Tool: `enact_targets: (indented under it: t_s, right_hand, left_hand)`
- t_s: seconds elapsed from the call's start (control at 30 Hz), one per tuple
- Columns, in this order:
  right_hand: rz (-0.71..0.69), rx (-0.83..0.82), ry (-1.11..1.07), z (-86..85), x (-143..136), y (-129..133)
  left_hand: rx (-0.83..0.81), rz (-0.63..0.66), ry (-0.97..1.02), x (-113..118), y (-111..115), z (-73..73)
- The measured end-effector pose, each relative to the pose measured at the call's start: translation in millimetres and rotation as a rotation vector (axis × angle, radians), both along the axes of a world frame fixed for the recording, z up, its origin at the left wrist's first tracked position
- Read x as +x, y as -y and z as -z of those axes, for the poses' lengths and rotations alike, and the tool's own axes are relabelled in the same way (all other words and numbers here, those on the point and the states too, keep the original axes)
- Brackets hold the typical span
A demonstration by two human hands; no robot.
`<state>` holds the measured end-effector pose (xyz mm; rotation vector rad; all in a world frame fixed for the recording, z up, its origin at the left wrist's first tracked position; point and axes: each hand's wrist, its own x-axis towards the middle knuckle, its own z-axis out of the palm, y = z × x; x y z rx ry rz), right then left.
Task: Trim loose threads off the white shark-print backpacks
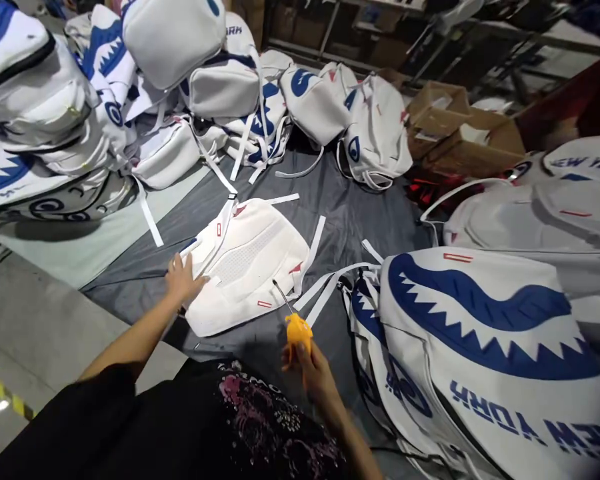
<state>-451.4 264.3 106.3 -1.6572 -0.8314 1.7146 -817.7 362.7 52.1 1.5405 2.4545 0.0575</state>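
A white backpack [250, 260] lies back side up on a dark grey sheet [350, 207], its white straps spread outward. My left hand [183, 280] rests flat on its near left corner, fingers apart. My right hand [313, 373] grips a small yellow-handled tool [299, 331]; its thin metal tip points at the backpack's lower right edge. Whether the tip touches the fabric is unclear.
Piles of white backpacks with blue shark-mouth prints stand at the left [40, 113], along the back [320, 100] and at the right [480, 347]. Cardboard boxes [460, 133] sit at the back right. Bare concrete floor with yellow-black tape [5, 393] lies at the lower left.
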Motion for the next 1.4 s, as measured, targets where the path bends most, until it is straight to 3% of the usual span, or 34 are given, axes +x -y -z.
enact_targets:
  t_s: [0.07, 0.17, 0.33, 0.43, 0.57, 0.6, 0.7, 0.77, 0.83, 0.93, 1.07, 1.2, 1.23, 1.3, 1.37, 1.4]
  right_hand:
    - [-0.165, 0.183, 0.170, -8.1, -10, -19]
    - [-0.321, 0.237, 0.398, -23.7, -2, -63]
    - [-0.211, 0.194, 0.702, -51.0, 24, -146]
    - [-0.280, 0.213, 0.837, -57.1, -3, -174]
    - [-0.673, 0.098, 0.826, -58.2, -68, -170]
    - [-0.715, 0.073, 0.802, -59.6, -78, -166]
    - [-0.643, 0.079, 0.841, -68.0, -88, -158]
    - [-0.711, 0.040, 0.804, -74.3, -85, -157]
    - [-0.819, 0.005, 0.725, -78.6, -84, -153]
    - [-0.780, 0.067, 0.691, -80.8, -90, -146]
    - [-0.919, 0.035, 0.638, -80.7, -86, -154]
    - [-0.571, 0.129, 1.195, -85.3, -41, -178]
    - [-0.558, 0.095, 1.243, -87.4, -30, -178]
    - [-0.695, -0.042, 1.138, -91.7, -12, -171]
    - [-0.812, -0.126, 1.009, -95.0, -3, -157]
    - [-0.803, -0.114, 1.014, -96.1, 0, -150]
  left_hand:
    - [0.035, -0.036, -0.028, 14, -11, 12.7]
    - [0.131, 0.018, 0.021, 17, 10, 27.9]
    - [0.143, 0.114, 0.245, -23, 75, 32.8]
    - [0.160, 0.063, 0.377, -37, 76, 24.5]
    - [0.228, -0.101, 0.640, -23, 42, 16.2]
    - [0.240, -0.115, 0.748, -17, 34, 16.1]
    - [0.163, -0.060, 1.018, -6, 19, 19.5]
    - [0.058, -0.044, 1.171, -10, 15, 22.3]
    - [-0.086, -0.141, 1.358, -18, 12, 24.2]
    - [-0.264, -0.366, 1.538, -28, 8, 25.3]
    - [-0.277, -0.408, 1.471, -20, 4, 25.5]
    - [-0.207, -0.325, 1.328, -7, 2, 21.1]
    - [-0.188, -0.297, 1.286, -4, 2, 18.1]
    - [-0.124, -0.249, 1.193, 4, 7, 9.3]
    - [0.035, -0.142, 0.948, 16, 20, -2.5]
    - [0.126, -0.044, 0.783, 23, 31, -8.5]
